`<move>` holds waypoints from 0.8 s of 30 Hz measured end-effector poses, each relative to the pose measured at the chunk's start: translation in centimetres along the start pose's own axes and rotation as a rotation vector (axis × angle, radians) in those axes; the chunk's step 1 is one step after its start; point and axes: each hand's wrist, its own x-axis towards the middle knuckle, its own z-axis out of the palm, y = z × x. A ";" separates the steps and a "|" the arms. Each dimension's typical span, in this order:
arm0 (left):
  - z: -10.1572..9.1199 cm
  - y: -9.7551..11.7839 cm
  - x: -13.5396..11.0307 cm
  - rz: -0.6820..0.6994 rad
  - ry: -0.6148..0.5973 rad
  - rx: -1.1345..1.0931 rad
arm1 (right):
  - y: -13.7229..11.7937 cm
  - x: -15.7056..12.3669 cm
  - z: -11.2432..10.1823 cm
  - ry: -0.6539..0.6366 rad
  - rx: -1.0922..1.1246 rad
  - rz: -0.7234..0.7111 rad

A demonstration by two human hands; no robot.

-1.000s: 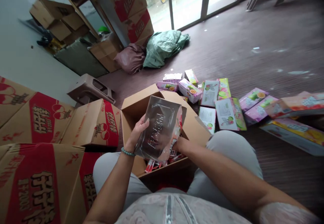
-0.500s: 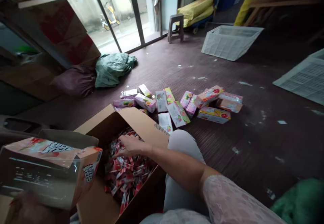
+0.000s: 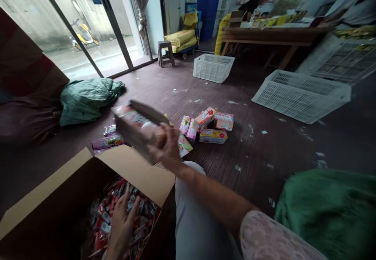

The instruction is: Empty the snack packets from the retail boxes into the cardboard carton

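Dark brown floor [image 3: 164, 91] stretches beyond the right hand [image 3: 167, 148], curled round the end of a blurred, rectangular grey-and-pink card box [image 3: 132, 134] extending lengthwise up-left from that grip, the left hand [image 3: 121, 217] spread, seemingly empty, below-left.

Open-topped carton [image 3: 55, 209], flap [image 3: 136, 172] between hands [image 3: 120, 221] [image 3: 169, 148]

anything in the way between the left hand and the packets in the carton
Nothing visible: the left hand is right over the packets, inside the open carton. The box in the right hand is farther forward, not between them.
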 end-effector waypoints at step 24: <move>9.1 3.6 2.5 0.095 -0.519 0.573 | 33.6 3.7 -1.6 -0.462 -0.771 0.763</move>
